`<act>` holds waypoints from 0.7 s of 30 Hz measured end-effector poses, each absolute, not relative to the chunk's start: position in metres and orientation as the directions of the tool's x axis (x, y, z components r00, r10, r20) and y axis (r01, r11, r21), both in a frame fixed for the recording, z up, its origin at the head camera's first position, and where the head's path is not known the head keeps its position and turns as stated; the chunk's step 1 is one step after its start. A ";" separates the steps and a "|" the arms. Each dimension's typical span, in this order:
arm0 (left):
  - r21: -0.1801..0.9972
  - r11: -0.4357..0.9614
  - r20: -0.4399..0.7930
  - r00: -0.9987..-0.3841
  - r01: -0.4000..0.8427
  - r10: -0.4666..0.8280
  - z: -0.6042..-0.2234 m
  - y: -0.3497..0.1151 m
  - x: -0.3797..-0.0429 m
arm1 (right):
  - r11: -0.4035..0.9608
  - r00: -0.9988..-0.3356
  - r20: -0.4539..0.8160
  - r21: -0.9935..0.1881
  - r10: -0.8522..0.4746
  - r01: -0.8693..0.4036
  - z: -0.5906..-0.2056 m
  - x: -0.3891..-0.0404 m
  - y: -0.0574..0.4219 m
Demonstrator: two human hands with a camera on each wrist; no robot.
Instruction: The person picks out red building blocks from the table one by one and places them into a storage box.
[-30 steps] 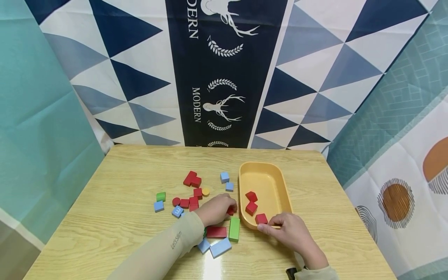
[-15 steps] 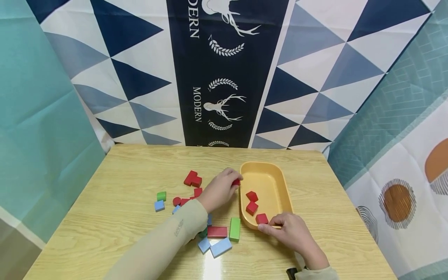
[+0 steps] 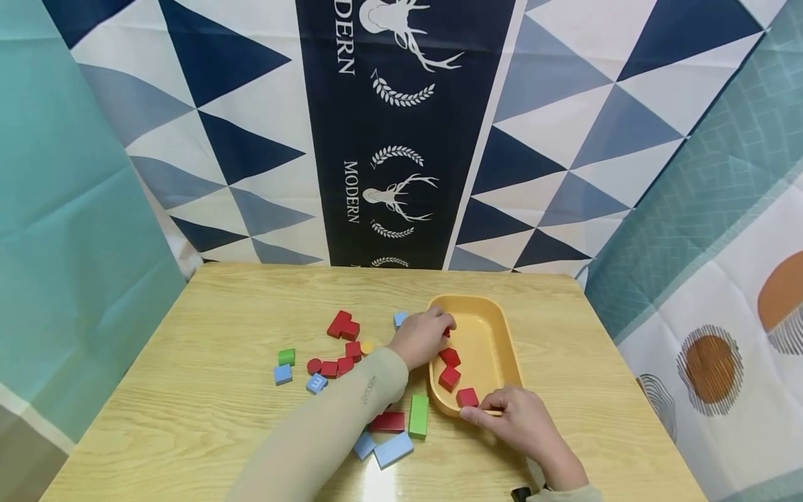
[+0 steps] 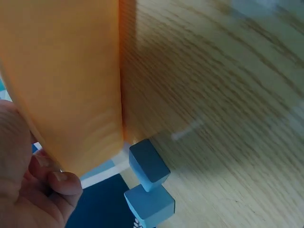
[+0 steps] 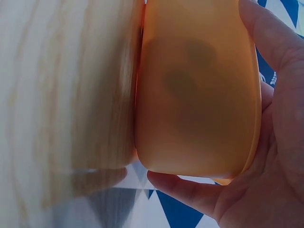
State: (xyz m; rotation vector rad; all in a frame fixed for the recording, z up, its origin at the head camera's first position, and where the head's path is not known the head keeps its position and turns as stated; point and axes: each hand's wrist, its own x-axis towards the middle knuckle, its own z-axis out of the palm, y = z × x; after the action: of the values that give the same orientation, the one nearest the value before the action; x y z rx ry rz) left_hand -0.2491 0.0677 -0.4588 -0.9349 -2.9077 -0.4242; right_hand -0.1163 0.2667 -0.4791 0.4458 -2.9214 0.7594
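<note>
In the head view, the left hand (image 3: pixel 424 336) pinches a red block (image 3: pixel 447 333) over the far left of the orange-yellow tray (image 3: pixel 488 352), which runs lengthwise near to far; left wrist view: block hidden; right wrist view: the right hand (image 5: pixel 280 137) clasps the tray's end

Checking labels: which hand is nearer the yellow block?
Left: left hand over the left rim of the tray, right of the yellow block; right hand farther, gripping the tray's near rim.

Left hand (image 3: pixel 426 336) carried red block (image 3: pixel 447 333) from outside tray (image 3: pixel 488 335)'s left rim to over its inside; yellow disc (image 3: pixel 367 346), part of blue block (image 3: pixel 399 320) back in sight.
</note>
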 end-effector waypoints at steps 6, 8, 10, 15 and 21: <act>0.229 0.812 0.129 -0.843 0.537 0.522 -0.464 0.074 -0.248 | 0.840 -0.955 0.169 -0.455 -0.245 -0.297 -0.481 -0.114 0.267; 0.213 0.814 0.127 -0.841 0.540 0.525 -0.463 0.075 -0.248 | 0.840 -0.953 0.177 -0.452 -0.244 -0.299 -0.482 -0.114 0.268; 0.199 0.816 0.124 -0.840 0.543 0.528 -0.463 0.075 -0.248 | 0.840 -0.952 0.183 -0.449 -0.245 -0.303 -0.483 -0.114 0.268; 0.188 0.822 0.120 -0.843 0.538 0.524 -0.464 0.074 -0.247 | 0.841 -0.952 0.173 -0.448 -0.253 -0.304 -0.483 -0.115 0.268; 0.155 0.818 0.135 -0.832 0.554 0.538 -0.463 0.074 -0.245 | 0.833 -0.952 0.166 -0.463 -0.256 -0.304 -0.479 -0.115 0.266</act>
State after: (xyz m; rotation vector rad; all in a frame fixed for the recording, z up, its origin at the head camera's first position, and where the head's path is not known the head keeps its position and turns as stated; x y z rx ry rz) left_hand -0.2454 0.0737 -0.4633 -0.8767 -2.9142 -0.2887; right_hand -0.1148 0.2660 -0.4793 0.4465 -2.9140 0.7603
